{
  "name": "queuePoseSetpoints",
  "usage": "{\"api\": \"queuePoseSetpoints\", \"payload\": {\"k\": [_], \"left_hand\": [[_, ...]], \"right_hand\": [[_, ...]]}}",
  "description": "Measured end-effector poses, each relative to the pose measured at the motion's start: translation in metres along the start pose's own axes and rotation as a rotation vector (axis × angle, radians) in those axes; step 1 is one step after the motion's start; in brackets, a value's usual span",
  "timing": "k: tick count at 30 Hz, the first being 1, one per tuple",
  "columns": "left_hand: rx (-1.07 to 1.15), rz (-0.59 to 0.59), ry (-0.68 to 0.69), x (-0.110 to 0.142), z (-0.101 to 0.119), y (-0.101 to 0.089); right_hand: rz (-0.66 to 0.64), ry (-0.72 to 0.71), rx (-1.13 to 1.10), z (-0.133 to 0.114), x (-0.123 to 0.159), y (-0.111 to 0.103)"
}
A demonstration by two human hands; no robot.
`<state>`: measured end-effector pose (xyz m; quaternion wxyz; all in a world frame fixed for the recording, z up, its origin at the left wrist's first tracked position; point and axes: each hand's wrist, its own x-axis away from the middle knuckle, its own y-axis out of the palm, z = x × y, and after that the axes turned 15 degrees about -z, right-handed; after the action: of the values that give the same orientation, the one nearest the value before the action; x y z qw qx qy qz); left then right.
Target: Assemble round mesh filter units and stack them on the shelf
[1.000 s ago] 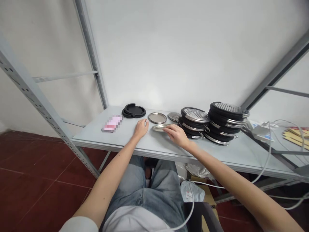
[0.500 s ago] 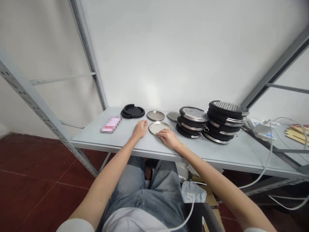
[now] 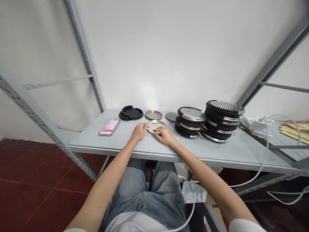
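Both hands meet at a shallow round metal tray (image 3: 156, 124) lying on the grey worktop (image 3: 217, 149); the left hand (image 3: 139, 130) is at the tray's left edge with its fingers loosely curled and the fingertips touching the rim, and the right hand (image 3: 164, 135) lies on the near right edge, fingers bent over the rim; whether either has the tray truly pinched or only rests on it I cannot tell, for the fingers hide the contact.

Taking the tray as the landmark: just behind it lies a second metal tray (image 3: 154, 115), flat and apart from it; behind and to the left sits a black round lid (image 3: 131, 113), which looks to be two stacked; behind and to the right lies a small perforated metal disc (image 3: 171, 116); further right stands a low stack of black rings with a perforated top (image 3: 190, 121), and beyond it, touching or nearly so, a taller stack of the same kind (image 3: 223, 120); well to the left of the tray lies a pink flat thing (image 3: 108, 127), blurred beyond telling; far to the right a white cable (image 3: 265, 151) hangs over the worktop's edge; below the worktop the person's jeans (image 3: 149, 190) show.
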<state>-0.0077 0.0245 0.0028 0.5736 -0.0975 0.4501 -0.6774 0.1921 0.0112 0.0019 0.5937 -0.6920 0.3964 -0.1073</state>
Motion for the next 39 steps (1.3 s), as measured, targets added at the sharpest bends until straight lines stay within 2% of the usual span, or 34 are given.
{"api": "queuePoseSetpoints", "payload": {"k": [4,7,11,15,22,28,39], "left_hand": [[0.013,-0.068,-0.017,0.001,0.002,0.0],[0.016,-0.097,-0.024,0.0,0.001,0.0],[-0.017,-0.095,-0.026,0.0,-0.001,0.001],[-0.082,-0.073,-0.02,-0.002,-0.003,0.002],[-0.102,-0.07,-0.029,-0.003,-0.006,0.003],[-0.094,-0.076,-0.022,-0.004,-0.007,0.003],[-0.087,-0.085,-0.046,-0.003,-0.01,0.005]], "right_hand": [[0.191,0.193,0.033,0.002,-0.002,-0.003],[0.252,0.418,0.047,0.012,-0.008,-0.002],[0.139,0.69,0.044,0.025,-0.02,0.0],[-0.017,0.834,0.007,0.031,-0.032,-0.003],[-0.103,0.91,-0.016,0.041,-0.044,-0.018],[-0.159,0.934,0.049,0.041,-0.048,-0.016],[-0.173,0.944,0.127,0.045,-0.052,-0.017]]}}
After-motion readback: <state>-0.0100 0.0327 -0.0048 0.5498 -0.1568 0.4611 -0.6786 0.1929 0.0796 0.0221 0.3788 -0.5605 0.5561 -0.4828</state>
